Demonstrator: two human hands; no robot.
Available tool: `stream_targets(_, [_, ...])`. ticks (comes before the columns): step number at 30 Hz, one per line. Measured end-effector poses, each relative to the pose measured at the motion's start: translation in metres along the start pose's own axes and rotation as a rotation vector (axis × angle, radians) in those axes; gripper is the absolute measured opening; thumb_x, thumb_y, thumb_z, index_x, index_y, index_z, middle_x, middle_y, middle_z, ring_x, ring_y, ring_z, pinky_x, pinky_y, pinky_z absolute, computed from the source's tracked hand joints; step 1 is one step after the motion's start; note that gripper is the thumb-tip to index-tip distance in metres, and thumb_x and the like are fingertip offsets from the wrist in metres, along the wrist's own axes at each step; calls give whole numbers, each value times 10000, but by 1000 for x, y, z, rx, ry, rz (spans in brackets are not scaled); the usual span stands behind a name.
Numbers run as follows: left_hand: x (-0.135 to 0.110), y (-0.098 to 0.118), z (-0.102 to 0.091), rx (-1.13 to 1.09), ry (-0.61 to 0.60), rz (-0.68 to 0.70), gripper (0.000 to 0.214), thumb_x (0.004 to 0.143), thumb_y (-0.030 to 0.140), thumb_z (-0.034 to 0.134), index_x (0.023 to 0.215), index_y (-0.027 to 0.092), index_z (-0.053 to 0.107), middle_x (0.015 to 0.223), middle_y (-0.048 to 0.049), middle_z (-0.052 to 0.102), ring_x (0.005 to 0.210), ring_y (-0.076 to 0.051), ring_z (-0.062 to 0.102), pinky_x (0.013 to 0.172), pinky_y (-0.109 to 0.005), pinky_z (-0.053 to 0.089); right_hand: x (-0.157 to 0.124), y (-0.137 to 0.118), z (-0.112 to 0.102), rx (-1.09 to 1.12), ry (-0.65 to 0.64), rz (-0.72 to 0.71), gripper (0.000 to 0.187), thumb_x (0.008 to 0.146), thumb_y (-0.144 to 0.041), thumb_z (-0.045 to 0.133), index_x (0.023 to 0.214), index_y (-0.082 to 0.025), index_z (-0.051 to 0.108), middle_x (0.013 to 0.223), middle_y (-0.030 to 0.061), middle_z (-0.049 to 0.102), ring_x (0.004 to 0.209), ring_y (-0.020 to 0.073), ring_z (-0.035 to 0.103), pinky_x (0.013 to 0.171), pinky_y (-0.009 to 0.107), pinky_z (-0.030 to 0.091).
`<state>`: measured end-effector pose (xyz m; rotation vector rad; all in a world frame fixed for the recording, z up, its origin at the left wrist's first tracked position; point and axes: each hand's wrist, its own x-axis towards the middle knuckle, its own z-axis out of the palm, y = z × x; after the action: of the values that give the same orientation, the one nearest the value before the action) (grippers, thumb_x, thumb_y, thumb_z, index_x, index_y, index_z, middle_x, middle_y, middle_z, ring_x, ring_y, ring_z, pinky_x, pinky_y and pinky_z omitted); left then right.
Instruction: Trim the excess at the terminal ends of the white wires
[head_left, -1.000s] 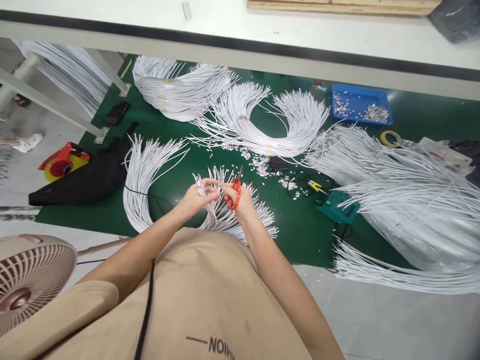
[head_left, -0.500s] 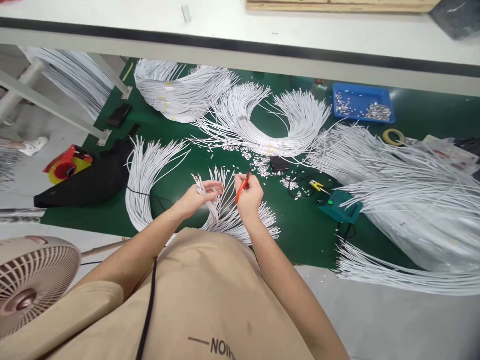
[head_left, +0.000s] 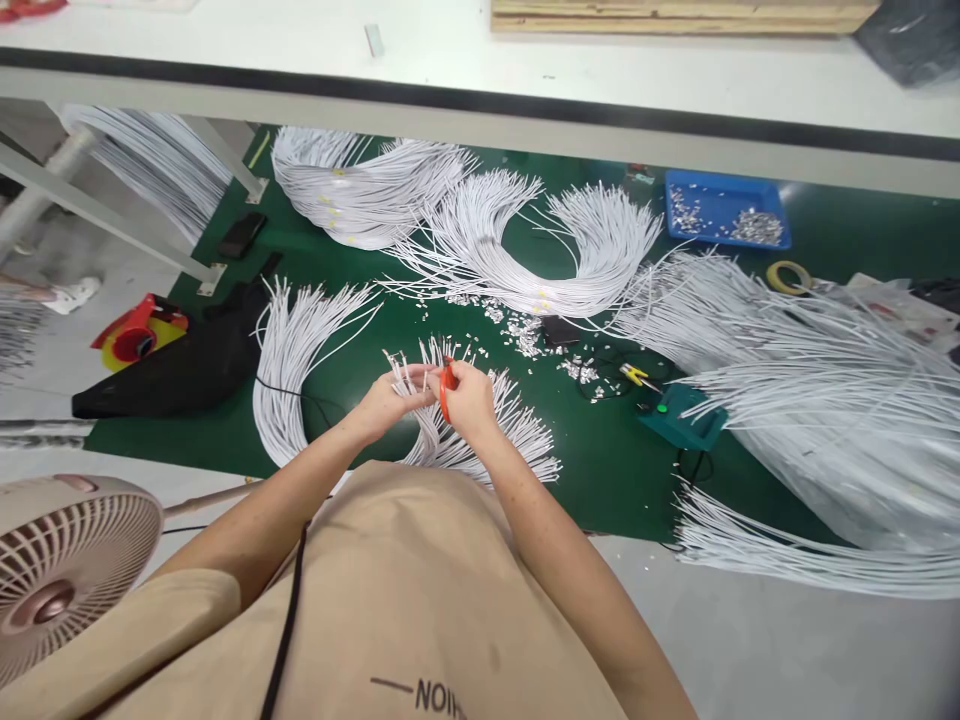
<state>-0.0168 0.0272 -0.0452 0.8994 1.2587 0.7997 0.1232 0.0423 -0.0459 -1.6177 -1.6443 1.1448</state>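
Left hand (head_left: pixel 381 408) holds one wire bundle (head_left: pixel 429 432), right hand (head_left: pixel 472 402) one scissors pair (head_left: pixel 444 393).

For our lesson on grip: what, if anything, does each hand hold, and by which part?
Left hand: wires, near their ends. Right hand: scissors, by the orange handles.

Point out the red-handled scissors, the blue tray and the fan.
Red-handled scissors (head_left: pixel 445 396): head view, on the handle.
Blue tray (head_left: pixel 723 202): head view, on its bare floor between two piles of bits.
Fan (head_left: pixel 52 602): head view, on the hub of its grille.
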Motion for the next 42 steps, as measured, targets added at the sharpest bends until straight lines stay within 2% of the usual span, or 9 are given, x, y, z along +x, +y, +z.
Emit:
stream_targets(4, [0, 0, 0, -61, 90, 48, 417, 611, 364, 732, 936, 144, 592, 785, -54, 665, 735, -173, 625, 707, -291, 441, -1, 7, 2, 266, 10, 117, 216, 713, -338, 532, 776, -174, 658, 701, 4, 643, 652, 131, 563, 623, 229, 423])
stream_targets(7, [2, -1, 1, -91, 98, 53, 373, 620, 361, 725, 891, 140, 595, 710, -30, 641, 673, -152, 610, 636, -266, 424, -2, 12, 0, 315, -39, 98, 255, 726, -370, 531, 792, -164, 667, 685, 4, 643, 646, 130, 564, 621, 228, 425])
stream_targets(9, [2, -1, 1, -96, 91, 40, 381, 620, 370, 720, 900, 140, 602, 693, -23, 632, 647, -144, 600, 604, -259, 409, -2, 15, -6, 193, -69, 58, 288, 756, -398, 507, 808, -163, 665, 700, 7, 639, 660, 130, 561, 620, 225, 414])
stream_targets(14, [0, 2, 5, -52, 82, 42, 375, 625, 365, 710, 905, 137, 608, 692, -15, 619, 626, -132, 593, 592, -251, 399, -3, 19, -23, -439, -117, -63, 274, 783, -399, 494, 743, -169, 637, 820, 53, 638, 750, 159, 573, 650, 239, 384])
stream_targets(16, [-1, 4, 6, -31, 76, 43, 361, 635, 361, 703, 898, 133, 607, 688, -13, 612, 628, -130, 591, 597, -249, 402, -3, 17, -26, -583, -182, -97, 272, 810, -380, 453, 751, -183, 631, 828, 56, 641, 766, 165, 583, 652, 242, 380])
stream_targets(22, [-1, 5, 4, -5, 64, 51, 346, 647, 361, 698, 902, 142, 618, 709, -8, 611, 634, -120, 585, 585, -230, 398, -2, 5, -34, -761, -274, -103, 253, 830, -345, 436, 794, -189, 632, 835, 64, 653, 781, 176, 599, 686, 255, 386])
stream_targets(29, [-2, 6, 6, 43, 157, 23, 368, 574, 384, 742, 800, 116, 631, 675, -32, 627, 608, -141, 589, 614, -264, 439, -6, 4, -31, -810, -206, -171, 230, 823, -313, 460, 807, -169, 639, 840, 82, 649, 829, 193, 593, 745, 278, 384])
stream_targets(36, [-3, 6, 7, 95, 179, 38, 372, 595, 412, 718, 801, 113, 640, 660, -53, 652, 615, -171, 617, 631, -291, 467, -13, 20, -21, -606, -115, -111, 196, 782, -307, 496, 739, -177, 637, 796, 66, 644, 773, 177, 584, 672, 260, 388])
stream_targets(42, [-7, 8, 11, 124, 192, 50, 390, 557, 401, 747, 800, 114, 644, 690, -55, 656, 626, -174, 618, 640, -296, 473, -3, 15, -16, 191, -35, 121, 227, 718, -361, 561, 795, -173, 662, 744, 18, 655, 703, 137, 586, 645, 230, 424])
